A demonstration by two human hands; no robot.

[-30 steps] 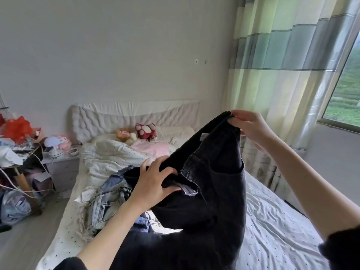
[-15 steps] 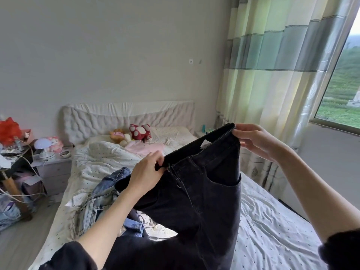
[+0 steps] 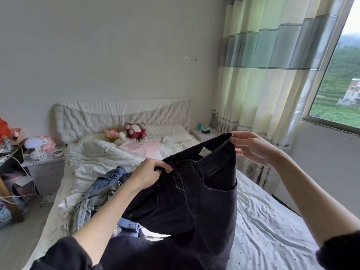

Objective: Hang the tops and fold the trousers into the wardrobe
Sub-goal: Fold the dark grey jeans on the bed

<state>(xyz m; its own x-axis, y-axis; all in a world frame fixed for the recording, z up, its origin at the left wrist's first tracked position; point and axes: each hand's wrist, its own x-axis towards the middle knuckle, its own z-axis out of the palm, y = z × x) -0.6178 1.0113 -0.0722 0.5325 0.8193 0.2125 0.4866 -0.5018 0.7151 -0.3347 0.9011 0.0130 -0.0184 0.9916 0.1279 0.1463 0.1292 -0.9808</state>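
Hanging waistband-up over the bed [image 3: 272, 221], the black jeans [image 3: 194, 207] run lengthwise from the fingers down towards the lower edge of view, fly and button facing the camera. The left hand [image 3: 148, 174] pinches the waistband by the button, its fingers [image 3: 158, 165] curled over the edge; the right hand [image 3: 251, 148] pinches the opposite end of the waistband, which stretches between the two and rises towards the right hand. Beyond the left hand, a heap of light blue jeans [image 3: 101, 193] lies on the bed, partly under the black pair.
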